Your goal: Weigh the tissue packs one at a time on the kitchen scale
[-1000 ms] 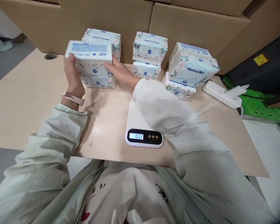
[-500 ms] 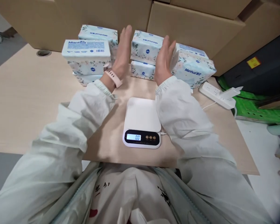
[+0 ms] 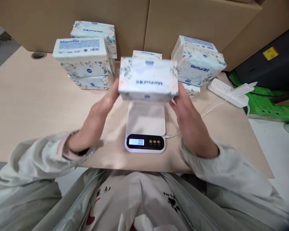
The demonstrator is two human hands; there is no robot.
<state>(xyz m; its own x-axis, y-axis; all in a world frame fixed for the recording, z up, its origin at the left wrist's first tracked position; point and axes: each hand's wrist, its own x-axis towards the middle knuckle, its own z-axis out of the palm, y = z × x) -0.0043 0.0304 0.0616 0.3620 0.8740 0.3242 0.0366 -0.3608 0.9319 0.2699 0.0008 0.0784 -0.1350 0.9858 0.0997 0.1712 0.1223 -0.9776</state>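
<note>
A floral tissue pack (image 3: pixel 148 77) hangs in the air between my two hands, above the far part of a white digital scale (image 3: pixel 146 120). My left hand (image 3: pixel 97 117) presses its left end and my right hand (image 3: pixel 190 120) its right end. The scale's lit display reads 0.0. Behind the held pack another tissue pack (image 3: pixel 146 54) lies on the table, partly hidden. Stacked packs stand at the left (image 3: pixel 83 61), and a further stack (image 3: pixel 199 64) stands at the right.
Cardboard boxes (image 3: pixel 195 22) line the back of the wooden table (image 3: pixel 26 112). A white power strip (image 3: pixel 227 93) lies at the right, with a cable running to the scale. A round hole (image 3: pixel 39 55) is at the back left.
Both hands have closed on the upper pack of the middle stack, lifted it and brought it toward me over the scale. The lower pack stayed behind.
</note>
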